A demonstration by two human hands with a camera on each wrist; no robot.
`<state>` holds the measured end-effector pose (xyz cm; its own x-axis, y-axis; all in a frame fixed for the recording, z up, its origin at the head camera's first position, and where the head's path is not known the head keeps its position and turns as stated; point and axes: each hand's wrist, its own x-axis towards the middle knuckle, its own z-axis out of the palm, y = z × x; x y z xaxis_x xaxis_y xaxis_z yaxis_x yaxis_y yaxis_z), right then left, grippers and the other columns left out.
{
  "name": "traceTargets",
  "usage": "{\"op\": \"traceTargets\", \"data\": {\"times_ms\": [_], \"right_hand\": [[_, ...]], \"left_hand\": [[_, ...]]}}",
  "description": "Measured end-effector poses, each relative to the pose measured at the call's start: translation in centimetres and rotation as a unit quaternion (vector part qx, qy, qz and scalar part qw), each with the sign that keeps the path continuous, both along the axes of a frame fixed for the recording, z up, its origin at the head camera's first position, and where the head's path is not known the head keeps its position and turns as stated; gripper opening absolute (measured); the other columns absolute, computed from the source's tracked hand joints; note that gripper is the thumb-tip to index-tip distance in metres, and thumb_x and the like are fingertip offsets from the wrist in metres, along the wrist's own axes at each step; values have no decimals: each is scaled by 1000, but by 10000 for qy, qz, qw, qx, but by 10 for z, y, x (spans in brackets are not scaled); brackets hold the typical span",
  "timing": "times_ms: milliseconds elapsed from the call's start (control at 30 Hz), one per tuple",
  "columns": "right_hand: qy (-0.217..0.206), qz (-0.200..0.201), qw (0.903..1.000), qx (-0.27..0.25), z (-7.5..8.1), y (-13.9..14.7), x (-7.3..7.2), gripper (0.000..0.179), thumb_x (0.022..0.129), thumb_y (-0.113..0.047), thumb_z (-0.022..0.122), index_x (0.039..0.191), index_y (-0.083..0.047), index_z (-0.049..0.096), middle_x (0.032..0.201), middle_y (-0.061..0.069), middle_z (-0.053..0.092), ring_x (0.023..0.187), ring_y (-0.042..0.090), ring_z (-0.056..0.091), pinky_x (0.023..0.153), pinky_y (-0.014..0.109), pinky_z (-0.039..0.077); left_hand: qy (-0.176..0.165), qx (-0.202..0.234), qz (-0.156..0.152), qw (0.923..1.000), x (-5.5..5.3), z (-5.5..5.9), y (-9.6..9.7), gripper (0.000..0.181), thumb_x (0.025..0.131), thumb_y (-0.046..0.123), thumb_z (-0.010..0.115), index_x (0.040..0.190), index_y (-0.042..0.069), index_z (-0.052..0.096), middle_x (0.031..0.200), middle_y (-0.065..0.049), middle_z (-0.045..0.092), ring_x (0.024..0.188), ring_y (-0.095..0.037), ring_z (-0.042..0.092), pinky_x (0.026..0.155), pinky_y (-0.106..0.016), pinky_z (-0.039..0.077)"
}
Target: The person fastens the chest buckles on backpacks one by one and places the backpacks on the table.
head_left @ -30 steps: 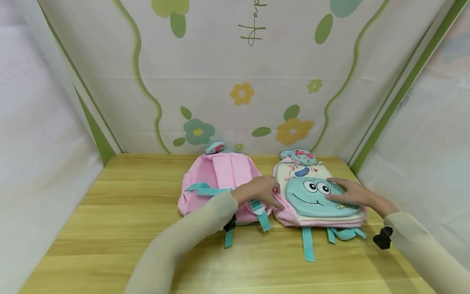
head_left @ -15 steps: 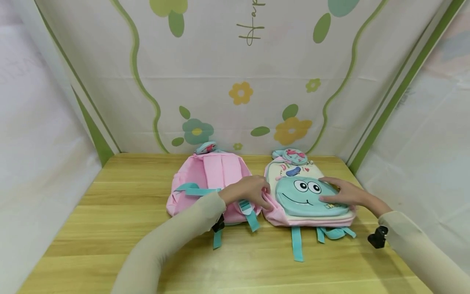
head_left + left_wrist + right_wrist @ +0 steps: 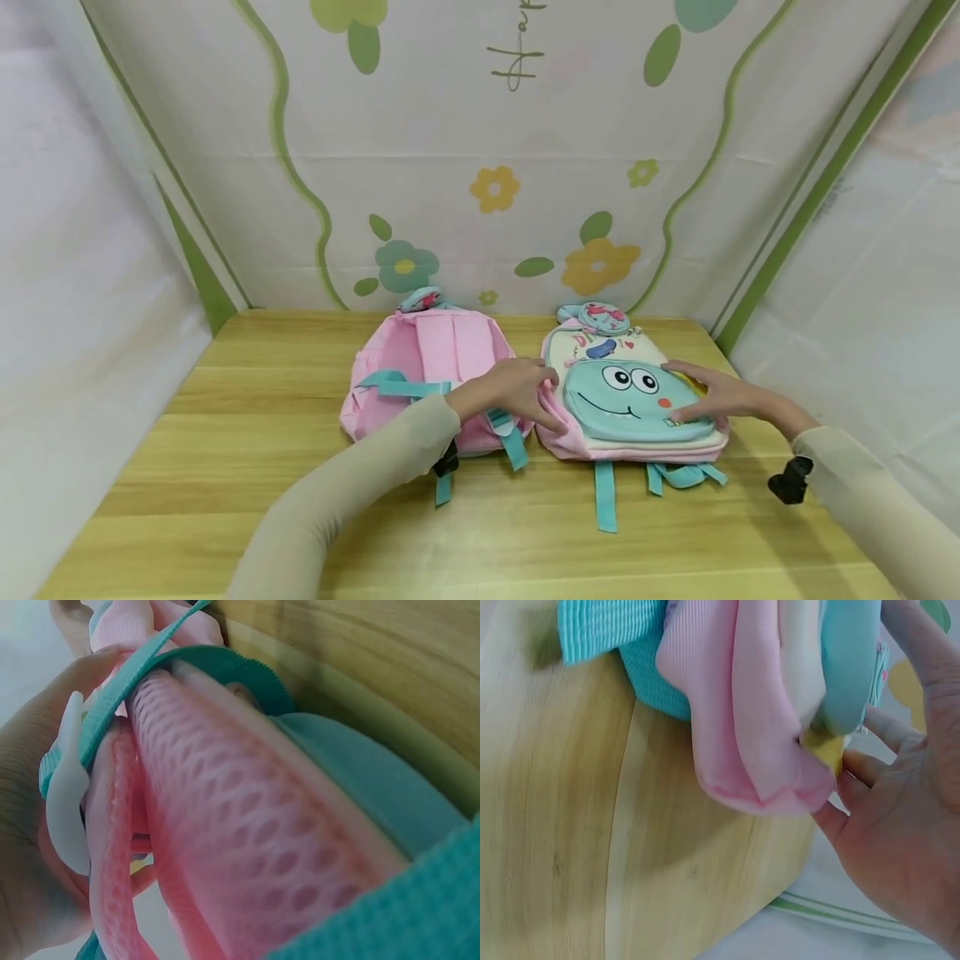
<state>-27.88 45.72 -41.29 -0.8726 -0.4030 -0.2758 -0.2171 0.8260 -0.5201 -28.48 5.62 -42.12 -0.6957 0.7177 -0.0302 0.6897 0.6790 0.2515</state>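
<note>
Two pink children's backpacks lie side by side. The right backpack (image 3: 600, 408) faces up, with a teal cartoon-face front pocket and a round teal coin purse (image 3: 604, 318) by its top. The left backpack (image 3: 457, 346) shows its back, with pink padded straps and teal webbing. My left hand (image 3: 510, 390) reaches across the left backpack and grips the right one's pink left side, fingers curled. In the left wrist view, webbing and a white buckle (image 3: 69, 795) partly hide that hand. My right hand (image 3: 723, 396) rests on the right backpack's right side, fingers spread, fingertips touching it (image 3: 742, 735).
The backpacks lie near the back of a wooden table (image 3: 225, 467), below a flower-printed cloth wall (image 3: 450, 108). More cloth walls stand left and right. Loose teal strap ends (image 3: 606, 496) trail toward the front. A black wrist camera (image 3: 791, 481) sits on the right sleeve.
Both backpacks and my left hand have shifted left a little. My right thumb has slid back from the cartoon face, baring its orange cheek dot.
</note>
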Motion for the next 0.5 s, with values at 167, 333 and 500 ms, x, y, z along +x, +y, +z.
{"op": "traceTargets", "data": {"times_ms": [167, 333, 500], "right_hand": [[-241, -14, 9997, 83, 2, 13, 2, 101, 86, -33, 81, 161, -3, 20, 164, 35, 12, 145, 59, 21, 105, 77, 32], [-383, -49, 9989, 262, 7, 22, 6, 102, 87, -34, 80, 163, -6, 17, 162, 37, 14, 143, 63, 20, 100, 78, 35], [-355, 42, 9992, 184, 5, 30, 7, 100, 88, -30, 78, 163, -4, 16, 162, 37, 17, 143, 63, 20, 99, 77, 35]], "left_hand": [[13, 62, 18, 10000, 3, -1, 4, 90, 74, 76, 72, 147, 25, 53, 147, -2, 56, 131, -21, 57, 99, -36, 52], [-157, 185, -32, 9997, 7, -3, 9, 96, 76, 75, 72, 153, 25, 46, 154, -6, 51, 137, -26, 54, 105, -40, 50], [-183, 170, -122, 9996, 9, -7, 13, 96, 76, 78, 70, 153, 27, 45, 155, -3, 50, 135, -24, 55, 104, -38, 50]]}}
